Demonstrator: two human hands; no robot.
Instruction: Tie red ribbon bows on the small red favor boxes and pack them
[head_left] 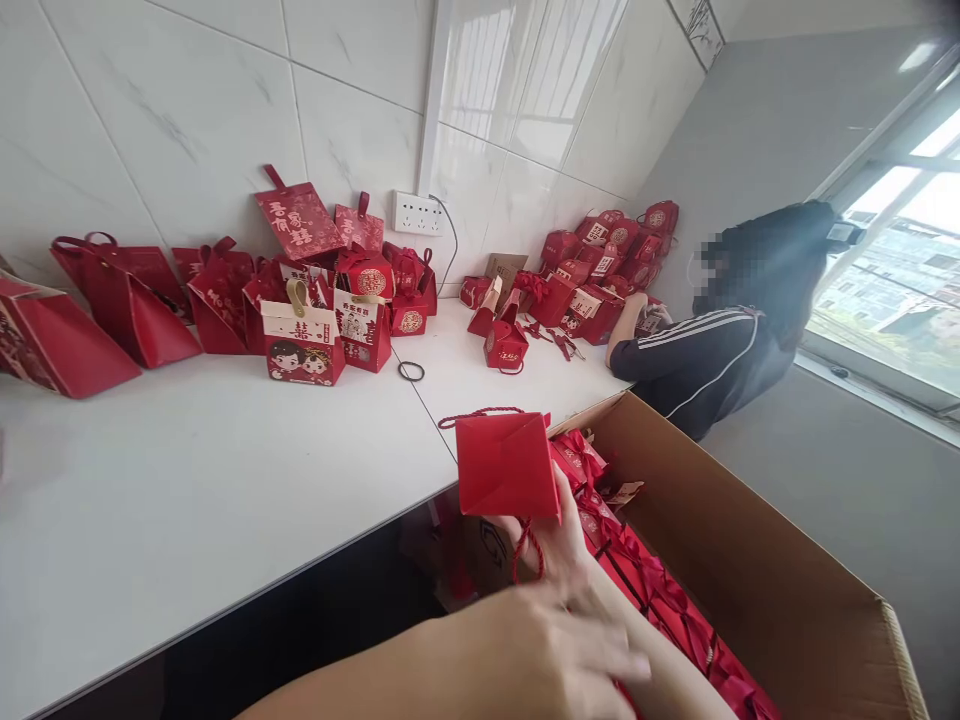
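My right hand (556,545) is shut on a small red gift box (506,465) with a red cord handle, gripping its lower right corner. The box hangs over the table edge, just above an open cardboard carton (757,560). Several flat red boxes with ribbons (660,600) fill the carton. My left hand (570,650) lies blurred in the foreground, across my right wrist, its fingers stretched out and holding nothing that I can see.
On the white table (187,500), several assembled red gift boxes and bags (304,340) stand along the tiled wall, with more piled in the far corner (607,260). A black hair tie (411,371) lies mid-table. A person in a dark striped sleeve (697,350) leans on the table at the right.
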